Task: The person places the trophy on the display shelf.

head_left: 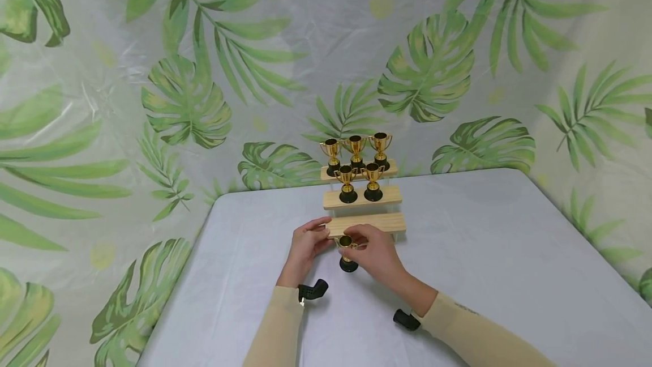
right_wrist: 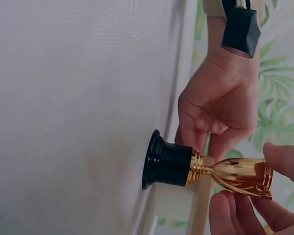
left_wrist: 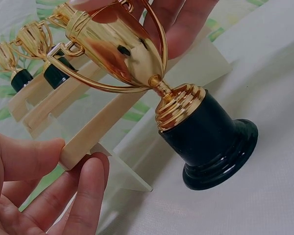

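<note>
My right hand [head_left: 379, 252] pinches a small gold trophy cup [head_left: 348, 265] by the upper part of its bowl. The trophy has two looped handles and a black base [left_wrist: 206, 139], and it is in front of the lowest shelf [head_left: 374, 221] of a three-step wooden display stand. Thumb above and fingers beneath, my left hand [head_left: 307, 242] grips the left end of that shelf, as the left wrist view shows. Two matching trophies [head_left: 373, 183] stand on the middle shelf [head_left: 336, 201], and three more trophies [head_left: 380, 149] on the top shelf [head_left: 391, 169].
The stand's shelves rest on pale translucent side supports [left_wrist: 125, 169]. A white cloth [head_left: 484, 254] covers the table. Behind it hangs a leaf-patterned curtain [head_left: 326, 44]. Each wrist bears a black device [head_left: 313, 289].
</note>
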Demonstrator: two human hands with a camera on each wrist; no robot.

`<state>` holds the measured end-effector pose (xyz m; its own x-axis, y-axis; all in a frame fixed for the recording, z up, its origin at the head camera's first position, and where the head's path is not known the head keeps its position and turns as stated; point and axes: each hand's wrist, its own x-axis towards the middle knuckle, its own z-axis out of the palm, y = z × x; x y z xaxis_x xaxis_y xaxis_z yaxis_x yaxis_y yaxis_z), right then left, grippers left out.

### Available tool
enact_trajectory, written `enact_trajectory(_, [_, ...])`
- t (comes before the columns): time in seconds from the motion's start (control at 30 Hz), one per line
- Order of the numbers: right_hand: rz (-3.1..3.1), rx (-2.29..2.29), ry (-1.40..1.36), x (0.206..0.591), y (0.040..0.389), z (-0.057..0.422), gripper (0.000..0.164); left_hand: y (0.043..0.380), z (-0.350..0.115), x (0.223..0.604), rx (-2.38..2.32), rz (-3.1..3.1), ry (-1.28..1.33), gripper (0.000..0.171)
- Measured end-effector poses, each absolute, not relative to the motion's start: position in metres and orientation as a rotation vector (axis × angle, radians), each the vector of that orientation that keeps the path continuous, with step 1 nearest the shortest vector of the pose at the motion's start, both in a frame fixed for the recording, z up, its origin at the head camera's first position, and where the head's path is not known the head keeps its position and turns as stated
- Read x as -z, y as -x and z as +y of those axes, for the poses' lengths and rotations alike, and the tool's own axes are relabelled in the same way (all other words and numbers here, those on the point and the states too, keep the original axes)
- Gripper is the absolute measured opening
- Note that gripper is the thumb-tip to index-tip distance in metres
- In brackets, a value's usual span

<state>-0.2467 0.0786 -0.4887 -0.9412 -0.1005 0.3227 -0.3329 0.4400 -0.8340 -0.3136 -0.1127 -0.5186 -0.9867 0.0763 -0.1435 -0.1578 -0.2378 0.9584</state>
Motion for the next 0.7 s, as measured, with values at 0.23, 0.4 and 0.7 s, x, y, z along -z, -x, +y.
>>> enact_trajectory(0.23, [-2.459,-1.510,-0.363,0.496,0.247,0.076,0.034,0.313,-0.113,0.523,-2.349,1.822,0.116,0.034])
enact_trajectory(0.4, [-2.414,-1.536,-0.375,0.499,0.247,0.076,0.030,0.312,-0.112,0.523,-2.353,1.828,0.118,0.033])
enact_trajectory(0.7, [-2.400,-1.522,-0.374,0.499,0.253,0.074,0.029,0.317,-0.113,0.520,-2.367,1.814,0.115,0.034])
